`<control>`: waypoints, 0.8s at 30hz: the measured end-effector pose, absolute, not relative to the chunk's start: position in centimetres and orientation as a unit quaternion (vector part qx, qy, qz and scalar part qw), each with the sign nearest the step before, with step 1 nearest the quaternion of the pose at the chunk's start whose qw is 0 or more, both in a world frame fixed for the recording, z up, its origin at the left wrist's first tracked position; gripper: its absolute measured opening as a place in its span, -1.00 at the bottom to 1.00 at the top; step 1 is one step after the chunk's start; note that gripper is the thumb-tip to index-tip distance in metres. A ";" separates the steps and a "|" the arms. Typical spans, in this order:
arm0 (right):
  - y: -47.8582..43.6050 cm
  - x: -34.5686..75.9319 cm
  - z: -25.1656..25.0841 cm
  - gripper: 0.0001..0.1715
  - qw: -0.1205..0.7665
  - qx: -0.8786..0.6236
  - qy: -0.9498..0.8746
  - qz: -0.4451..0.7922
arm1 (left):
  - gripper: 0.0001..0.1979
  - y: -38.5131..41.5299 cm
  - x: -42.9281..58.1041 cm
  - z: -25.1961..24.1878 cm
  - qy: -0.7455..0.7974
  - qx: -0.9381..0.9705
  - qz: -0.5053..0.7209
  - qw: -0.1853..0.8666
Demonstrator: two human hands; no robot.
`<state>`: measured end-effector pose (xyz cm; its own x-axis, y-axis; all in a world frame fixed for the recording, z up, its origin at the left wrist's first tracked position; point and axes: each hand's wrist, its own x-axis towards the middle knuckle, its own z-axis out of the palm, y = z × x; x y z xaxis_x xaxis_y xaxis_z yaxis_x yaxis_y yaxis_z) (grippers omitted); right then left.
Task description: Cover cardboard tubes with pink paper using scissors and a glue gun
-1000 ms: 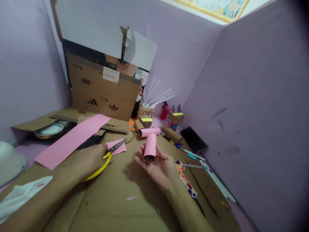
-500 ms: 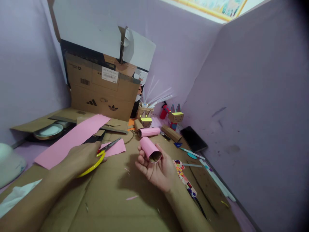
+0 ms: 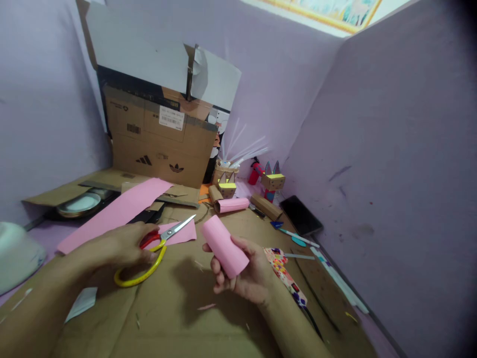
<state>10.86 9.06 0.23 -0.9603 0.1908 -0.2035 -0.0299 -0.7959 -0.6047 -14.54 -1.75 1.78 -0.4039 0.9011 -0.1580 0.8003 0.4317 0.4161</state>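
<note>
- propped upright at the back: one large cardboard box (image 3: 160, 154), perhaps placed there to leave the front for handwork.
- spread beneath the hands: one cardboard sheet (image 3: 179, 328), presumably to spare the surface below.
- lying slantwise at the left: one long pink paper strip (image 3: 122, 209), probably for easy reach beside the scissors.
- resting flat near the right wall: one dark tablet-like device (image 3: 301, 216), likely at the edge for safety; cannot tell its use.
- narrowed around one pair of scissors (image 3: 163, 244): the left hand (image 3: 128, 243), with fingers at the red handle, yellow loop toward the body, and tips pointing away to the right, apparently for keeping clear of the other hand.
- cupped around one pink tube (image 3: 225, 246): the right hand (image 3: 254, 278), with fingers curled underneath and thumb along the side; tilted, raised above the sheet, right of the scissors and apart from them, likely held lightly to avoid dents.
- standing towards the rear: two cat-eared figures (image 3: 274, 181), seemingly set back against knocks.
- partly hidden behind the scissors: one smaller pink paper piece (image 3: 188, 231).
- lying beyond the right hand: one more pink tube, for a total of two.
- scattered in front: a few pink slivers (image 3: 206, 307), too small to count surely.
</note>
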 end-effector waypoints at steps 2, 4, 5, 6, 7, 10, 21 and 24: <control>8.6 10.6 0.0 -0.49 0.127 -0.131 -0.376 0.908 | -0.45 -1.5 -13.6 2.1 0.820 0.511 0.185 0.182; 8.0 10.3 -0.3 -0.50 0.191 -0.137 -0.460 0.856 | -0.42 -1.3 -11.6 2.4 0.796 0.516 0.245 0.199; 7.8 10.2 -0.4 -0.49 0.211 -0.144 -0.506 0.824 | -0.40 -1.3 -10.3 2.4 0.773 0.528 0.272 0.222; 7.5 10.0 -0.6 -0.47 0.226 -0.156 -0.552 0.787 | -0.37 -1.3 -8.9 2.4 0.741 0.539 0.308 0.255; 7.4 9.9 -0.7 -0.45 0.241 -0.171 -0.596 0.747 | -0.32 -1.3 -7.5 2.3 0.678 0.530 0.390 0.327; 7.1 9.7 -1.0 -0.45 0.306 -0.211 -0.711 0.597 | -0.47 -1.6 -4.5 1.9 0.631 0.497 0.480 0.354; 7.9 10.1 -1.2 -0.40 0.338 -0.260 -0.569 0.703 | -0.62 -1.6 -4.8 0.6 0.564 0.470 0.549 0.398; 7.8 10.1 -0.9 -0.52 0.351 -0.288 -0.591 0.667 | -0.51 -1.5 -4.7 0.2 0.546 0.462 0.555 0.424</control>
<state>10.05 7.78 -0.93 -0.5880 0.8083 0.0293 -0.1274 -0.0568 -0.9902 -4.75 -1.52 0.24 -0.2127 0.9758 0.0500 0.0341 -0.0437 0.9985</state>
